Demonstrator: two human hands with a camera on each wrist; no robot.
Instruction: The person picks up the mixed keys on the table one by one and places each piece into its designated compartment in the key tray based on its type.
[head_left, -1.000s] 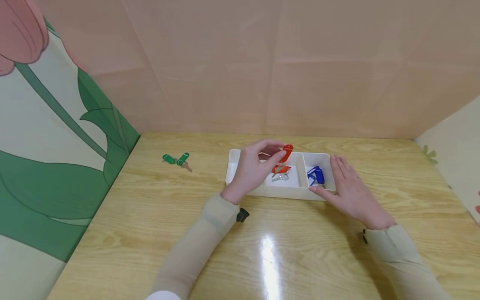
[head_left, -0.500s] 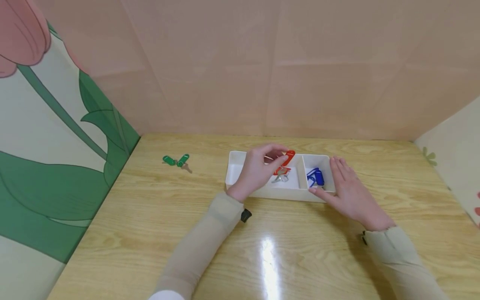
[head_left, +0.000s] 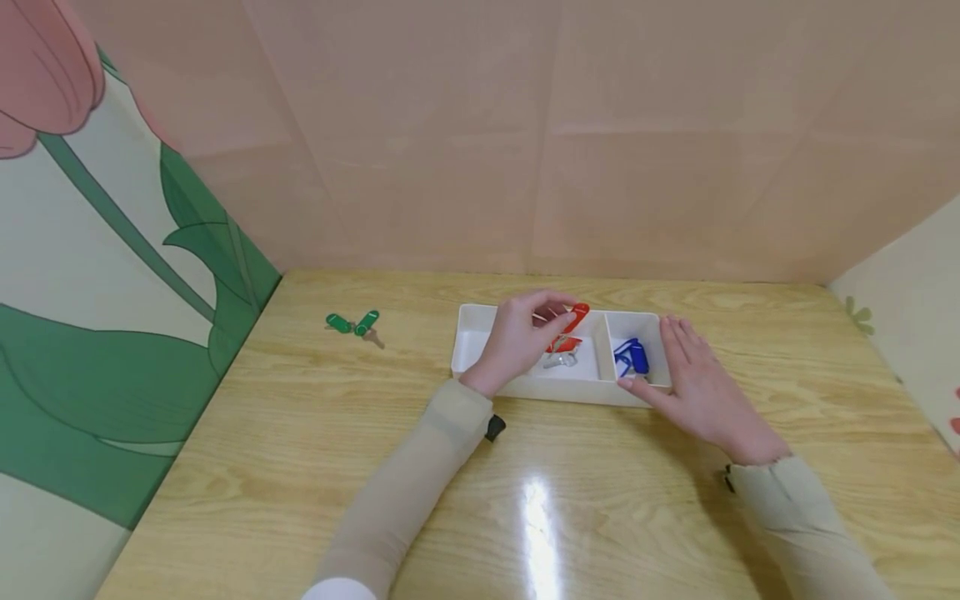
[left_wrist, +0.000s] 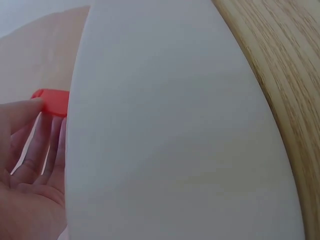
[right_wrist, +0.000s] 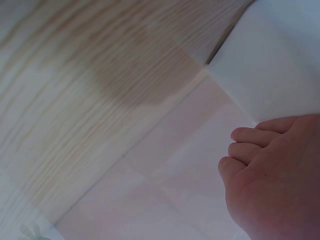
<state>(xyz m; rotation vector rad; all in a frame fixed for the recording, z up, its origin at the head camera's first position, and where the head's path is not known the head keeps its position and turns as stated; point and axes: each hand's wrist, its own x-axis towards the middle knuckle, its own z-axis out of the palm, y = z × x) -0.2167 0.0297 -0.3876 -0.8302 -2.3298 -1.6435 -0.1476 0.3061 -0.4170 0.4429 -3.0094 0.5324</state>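
Observation:
Between thumb and fingers, my left hand [head_left: 517, 337] pinches a red key tag [head_left: 579, 317] over the middle compartment of a white divided box [head_left: 555, 390]. Another red key tag [head_left: 567, 344] lies in that compartment, with silver keys [head_left: 561, 359] beside it. Blue key tags [head_left: 637, 357] fill part of the right compartment. My right hand [head_left: 701, 383] rests against the box's right end, fingers straight along the side wall and thumb at the front rim. In the left wrist view the box wall hides part of the held red tag [left_wrist: 54, 102].
Two green key tags [head_left: 367, 322] with keys lie on the wooden table [head_left: 300, 467], left of the box. The box's left compartment [head_left: 471, 342] is partly covered by my left hand. A pinkish wall covering [head_left: 540, 167] rises behind the table.
My left hand has shifted slightly right and down with the red key tag, closer over the middle compartment. The right hand stays at the box's end.

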